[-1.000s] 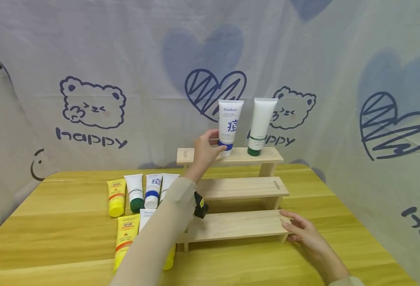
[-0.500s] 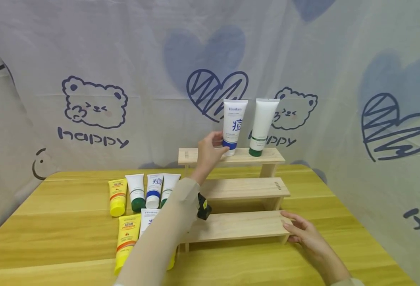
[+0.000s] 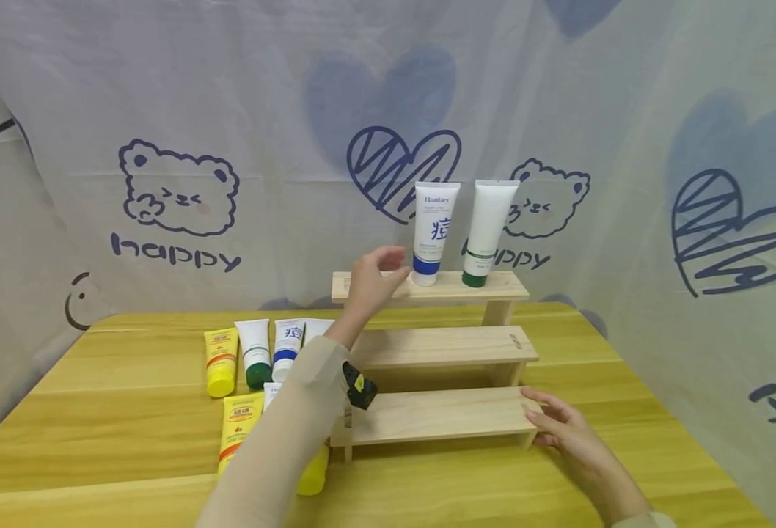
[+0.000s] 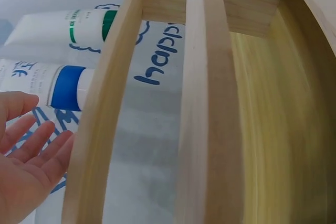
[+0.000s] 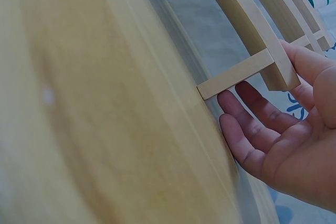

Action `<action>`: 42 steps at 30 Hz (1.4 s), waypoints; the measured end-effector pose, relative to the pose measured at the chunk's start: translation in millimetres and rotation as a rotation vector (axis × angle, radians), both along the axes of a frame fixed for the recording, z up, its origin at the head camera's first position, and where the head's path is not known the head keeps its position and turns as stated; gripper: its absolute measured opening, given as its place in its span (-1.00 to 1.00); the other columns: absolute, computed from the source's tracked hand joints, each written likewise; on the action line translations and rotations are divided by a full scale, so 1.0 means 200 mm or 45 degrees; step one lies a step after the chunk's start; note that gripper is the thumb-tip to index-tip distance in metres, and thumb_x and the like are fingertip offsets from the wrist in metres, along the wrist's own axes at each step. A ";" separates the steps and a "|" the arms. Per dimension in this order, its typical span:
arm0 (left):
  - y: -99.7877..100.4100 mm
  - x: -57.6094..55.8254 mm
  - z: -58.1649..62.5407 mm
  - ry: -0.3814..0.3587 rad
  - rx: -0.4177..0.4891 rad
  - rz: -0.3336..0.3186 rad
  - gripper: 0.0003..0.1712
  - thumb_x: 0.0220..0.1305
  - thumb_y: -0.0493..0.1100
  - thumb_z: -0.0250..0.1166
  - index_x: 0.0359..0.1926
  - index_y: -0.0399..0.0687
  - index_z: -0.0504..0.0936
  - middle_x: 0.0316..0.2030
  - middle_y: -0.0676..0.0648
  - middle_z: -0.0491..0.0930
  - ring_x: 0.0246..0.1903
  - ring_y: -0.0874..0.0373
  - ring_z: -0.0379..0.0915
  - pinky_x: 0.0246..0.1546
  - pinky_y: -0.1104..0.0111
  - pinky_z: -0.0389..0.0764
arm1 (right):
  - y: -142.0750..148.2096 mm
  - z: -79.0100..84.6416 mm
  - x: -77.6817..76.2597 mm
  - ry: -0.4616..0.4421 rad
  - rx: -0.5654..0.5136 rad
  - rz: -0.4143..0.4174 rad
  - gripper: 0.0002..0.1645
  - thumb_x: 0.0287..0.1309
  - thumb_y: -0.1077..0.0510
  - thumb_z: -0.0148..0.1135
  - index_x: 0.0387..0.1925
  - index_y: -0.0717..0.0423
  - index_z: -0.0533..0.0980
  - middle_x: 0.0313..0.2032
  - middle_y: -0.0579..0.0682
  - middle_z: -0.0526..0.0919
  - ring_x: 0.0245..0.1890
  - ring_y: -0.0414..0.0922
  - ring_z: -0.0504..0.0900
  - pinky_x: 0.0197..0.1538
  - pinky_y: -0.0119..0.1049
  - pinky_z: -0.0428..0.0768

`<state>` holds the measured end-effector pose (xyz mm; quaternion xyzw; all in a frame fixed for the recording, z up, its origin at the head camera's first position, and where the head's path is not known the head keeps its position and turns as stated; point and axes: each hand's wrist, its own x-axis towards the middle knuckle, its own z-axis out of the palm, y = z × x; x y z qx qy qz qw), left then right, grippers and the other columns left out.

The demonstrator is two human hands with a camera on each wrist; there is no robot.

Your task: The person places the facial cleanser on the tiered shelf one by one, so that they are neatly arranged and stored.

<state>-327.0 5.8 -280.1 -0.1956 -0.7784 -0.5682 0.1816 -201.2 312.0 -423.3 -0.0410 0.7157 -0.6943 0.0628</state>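
Head, left hand: We saw our left hand (image 3: pixel 370 282) open by the top shelf (image 3: pixel 430 287) of the rack (image 3: pixel 436 352), fingers loosely spread, holding nothing.
Head, blue tube: The blue tube (image 3: pixel 433 232) stood cap-down on the top shelf, just beside our fingertips and apart from them.
Head, green tube: The green tube (image 3: pixel 487 232) stood next to it on the same shelf.
Head, right hand: Our right hand (image 3: pixel 562 429) rested against the right end of the bottom shelf (image 3: pixel 441 415), fingers relaxed.
Head, table: More tubes (image 3: pixel 256 352) lay on the table (image 3: pixel 97 411) left of the rack.
Left wrist: We saw our palm (image 4: pixel 26 166) open, fingers straight and slightly apart, near the blue tube (image 4: pixel 47 85) without touching; the green tube (image 4: pixel 68 27) stood beyond.
Right wrist: Our fingers (image 5: pixel 257 124) lay straight against the rack's leg (image 5: pixel 239 80), thumb on the shelf end.
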 end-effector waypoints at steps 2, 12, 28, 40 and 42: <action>-0.02 0.02 0.00 0.017 -0.002 -0.007 -0.68 0.09 -0.33 0.23 -0.08 -0.29 0.53 -0.13 -0.21 0.55 -0.16 0.03 0.48 -0.11 0.35 0.46 | 0.00 0.00 0.00 0.000 0.006 -0.001 -0.65 0.13 0.22 0.12 -0.08 -0.23 0.49 -0.18 0.01 0.46 -0.31 -0.12 0.53 -0.31 -0.34 0.53; -0.09 0.08 0.01 0.017 -0.032 -0.042 -0.78 0.12 -0.31 0.21 -0.17 -0.28 0.58 -0.24 -0.17 0.58 -0.25 0.06 0.47 -0.22 0.33 0.49 | 0.02 0.00 0.00 0.076 0.020 0.071 -0.63 0.17 0.22 0.08 -0.01 -0.20 0.45 -0.21 0.04 0.49 -0.29 -0.12 0.53 -0.29 -0.32 0.55; -0.22 0.20 -0.02 -0.021 0.032 -0.164 -0.78 0.19 -0.26 0.18 -0.17 -0.32 0.57 -0.28 -0.13 0.57 -0.32 0.08 0.44 -0.38 0.36 0.53 | 0.01 0.01 0.00 -0.016 0.058 0.010 -0.67 0.14 0.18 0.13 -0.10 -0.29 0.48 -0.17 0.04 0.45 -0.30 -0.10 0.53 -0.28 -0.31 0.53; -0.43 0.30 -0.08 -0.036 0.013 -0.117 -0.71 0.17 -0.26 0.19 -0.09 -0.34 0.52 -0.26 -0.20 0.56 -0.31 0.00 0.46 -0.42 0.34 0.54 | 0.00 0.00 0.00 -0.014 0.003 0.015 -0.66 0.14 0.20 0.13 -0.10 -0.27 0.49 -0.17 -0.01 0.46 -0.30 -0.11 0.54 -0.28 -0.31 0.54; -0.47 0.32 -0.09 -0.050 -0.029 -0.092 -0.73 0.18 -0.25 0.18 -0.10 -0.31 0.52 -0.25 -0.19 0.56 -0.30 0.01 0.46 -0.41 0.35 0.55 | -0.01 0.00 0.00 -0.025 0.012 0.006 -0.67 0.13 0.19 0.14 -0.10 -0.28 0.49 -0.16 0.00 0.46 -0.29 -0.10 0.54 -0.27 -0.31 0.54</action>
